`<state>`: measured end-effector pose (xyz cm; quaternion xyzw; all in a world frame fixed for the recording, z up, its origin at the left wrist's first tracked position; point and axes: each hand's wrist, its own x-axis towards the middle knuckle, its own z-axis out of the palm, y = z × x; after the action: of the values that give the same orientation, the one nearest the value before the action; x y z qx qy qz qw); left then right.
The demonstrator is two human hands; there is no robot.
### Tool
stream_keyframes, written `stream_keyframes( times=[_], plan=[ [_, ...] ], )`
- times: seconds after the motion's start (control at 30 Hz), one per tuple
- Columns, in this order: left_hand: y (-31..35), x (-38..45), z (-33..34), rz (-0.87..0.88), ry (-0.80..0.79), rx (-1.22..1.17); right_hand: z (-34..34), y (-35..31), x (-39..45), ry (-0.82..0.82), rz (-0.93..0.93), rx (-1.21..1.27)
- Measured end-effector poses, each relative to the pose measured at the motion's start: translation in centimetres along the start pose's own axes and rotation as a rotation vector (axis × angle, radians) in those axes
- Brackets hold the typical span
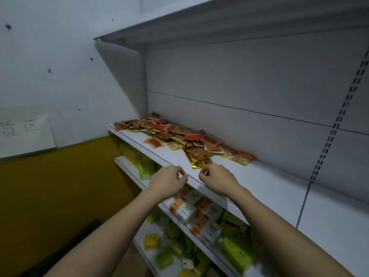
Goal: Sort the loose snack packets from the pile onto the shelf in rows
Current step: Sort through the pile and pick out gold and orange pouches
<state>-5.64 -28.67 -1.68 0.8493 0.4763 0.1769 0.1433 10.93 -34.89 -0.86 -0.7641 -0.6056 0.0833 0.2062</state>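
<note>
Both the left hand [169, 179] and the right hand [216, 177] hover at the front edge of the white metal shelf [269, 182], fingers curled and holding nothing. Just beyond the right hand, a heap of red, orange and gold foil snack packets [179, 136] lies along the shelf's back edge toward its left end.

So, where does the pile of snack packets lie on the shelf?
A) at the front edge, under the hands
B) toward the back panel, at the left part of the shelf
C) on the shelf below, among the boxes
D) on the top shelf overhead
B: the pile of snack packets lies along the back panel on the left part of the shelf, beyond both hands.
</note>
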Motion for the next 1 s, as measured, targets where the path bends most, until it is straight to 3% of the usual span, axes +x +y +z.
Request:
stream_keyframes(
  times=[0.3,0.6,0.77,1.0],
  plan=[
    [-4.2,7.3,3.1,0.036,0.005,-0.072,3.5,1.7,7.4,0.018,0.021,0.072],
    [-4.6,18.6,6.2,0.079,0.035,-0.166,4.1,10.5,18.9,0.332,0.103,0.174],
    [-5.5,25.0,7.1,0.098,0.054,-0.160,5.7,13.4,24.1,0.299,0.089,0.056],
    [-5.2,31.6,8.8,0.176,0.076,-0.162,5.4,15.7,30.3,0.338,0.120,0.139]
  ],
)
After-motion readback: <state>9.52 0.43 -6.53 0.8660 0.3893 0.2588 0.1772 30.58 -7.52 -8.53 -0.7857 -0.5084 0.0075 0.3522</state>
